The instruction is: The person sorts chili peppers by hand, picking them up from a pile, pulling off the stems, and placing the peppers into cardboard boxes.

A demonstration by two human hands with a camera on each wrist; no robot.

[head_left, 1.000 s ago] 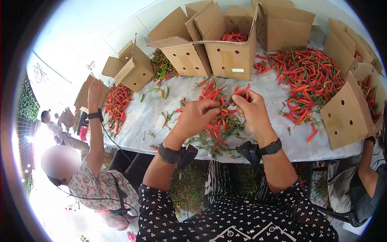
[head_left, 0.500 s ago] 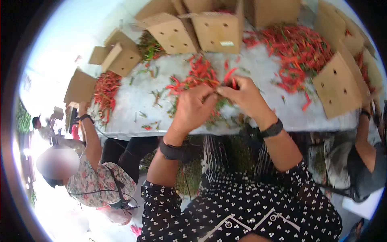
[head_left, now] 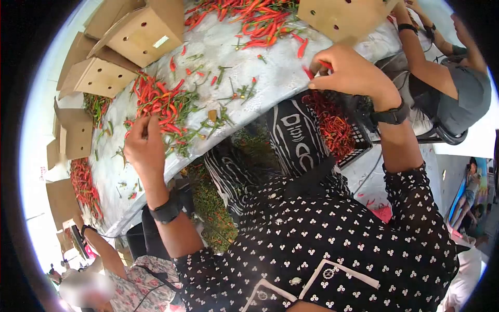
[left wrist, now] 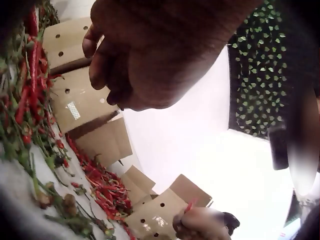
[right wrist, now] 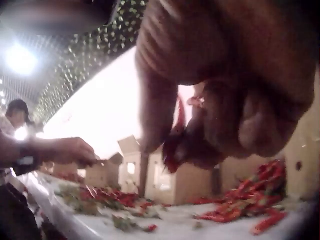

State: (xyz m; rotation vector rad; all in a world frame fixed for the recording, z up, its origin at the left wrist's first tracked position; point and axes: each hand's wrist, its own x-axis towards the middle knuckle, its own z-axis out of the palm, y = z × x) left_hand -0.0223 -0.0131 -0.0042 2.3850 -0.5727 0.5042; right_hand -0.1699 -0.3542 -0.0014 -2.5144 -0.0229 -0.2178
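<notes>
My right hand is beyond the table's front edge, above a black crate of red chillies. It pinches red chillies between thumb and fingers; a red tip pokes out in the right wrist view. On the table, my left hand reaches to a heap of red chillies with green stalks, fingertips overlapping it. The left fingers are loosely bent in the left wrist view, with no chilli showing between them.
Cardboard boxes stand along the table's far side. Another red chilli pile lies at the back, and loose stalks lie on the white tabletop. One person sits at right, another at left.
My hands have parted: the right has swung right with the chillies to above the crate, the left has moved left to the heap. The head view has turned right, bringing the crate into sight.
</notes>
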